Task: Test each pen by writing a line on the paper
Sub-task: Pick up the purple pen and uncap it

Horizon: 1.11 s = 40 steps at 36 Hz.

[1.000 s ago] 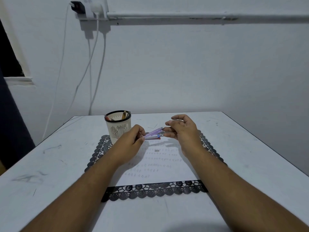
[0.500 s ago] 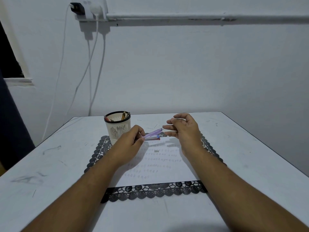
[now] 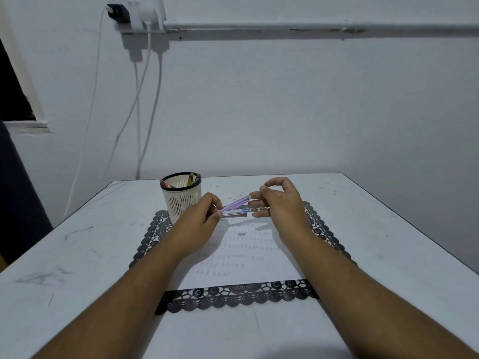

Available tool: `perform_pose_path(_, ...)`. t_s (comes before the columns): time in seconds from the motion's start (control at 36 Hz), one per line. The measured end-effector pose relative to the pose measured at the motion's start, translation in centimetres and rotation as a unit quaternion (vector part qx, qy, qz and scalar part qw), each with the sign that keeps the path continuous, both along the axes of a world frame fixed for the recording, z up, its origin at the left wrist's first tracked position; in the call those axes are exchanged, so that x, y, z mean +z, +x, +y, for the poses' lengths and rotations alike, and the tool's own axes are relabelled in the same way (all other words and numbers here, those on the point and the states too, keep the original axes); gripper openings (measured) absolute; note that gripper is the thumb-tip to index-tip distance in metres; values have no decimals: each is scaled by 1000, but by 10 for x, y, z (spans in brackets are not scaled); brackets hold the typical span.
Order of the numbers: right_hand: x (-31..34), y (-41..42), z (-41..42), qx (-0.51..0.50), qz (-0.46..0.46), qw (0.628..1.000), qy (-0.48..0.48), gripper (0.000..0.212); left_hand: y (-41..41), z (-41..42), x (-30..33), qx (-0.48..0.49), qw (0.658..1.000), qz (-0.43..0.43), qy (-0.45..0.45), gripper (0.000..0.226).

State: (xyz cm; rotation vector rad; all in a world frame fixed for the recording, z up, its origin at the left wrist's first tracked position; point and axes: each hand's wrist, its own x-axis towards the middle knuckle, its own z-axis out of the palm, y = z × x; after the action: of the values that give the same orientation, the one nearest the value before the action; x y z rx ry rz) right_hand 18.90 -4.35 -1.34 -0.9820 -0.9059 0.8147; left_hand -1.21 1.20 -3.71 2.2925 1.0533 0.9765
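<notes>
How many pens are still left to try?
Several look tried already: the paper carries about six rows of small marks. In hand now, the left hand grips two pens, and the right hand pinches the end of the purple pen. A few more pens stand in the cup; whether those were tested cannot be told.

Above the paper (image 3: pixel 241 257), the left hand (image 3: pixel 199 218) grips two pens, a purple pen (image 3: pixel 236 203) and a clear pen (image 3: pixel 233 214) (red and blue at its tip). The right hand (image 3: pixel 277 200) pinches the purple pen's far end. A pen holder (image 3: pixel 181 196) stands just left, on the lace-edged black mat (image 3: pixel 233 297).
</notes>
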Motion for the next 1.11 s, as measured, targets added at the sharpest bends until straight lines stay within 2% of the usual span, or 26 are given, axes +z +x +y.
perform_pose_path(0.22,3,2,-2,-41,2,999,0,6,1,-2,0,0,1000,2,-1,11)
perform_pose_path(1.11,-2,-1,0,-29,-11,999,15,7,1,1,-3,-6,1000,-22,-13,10)
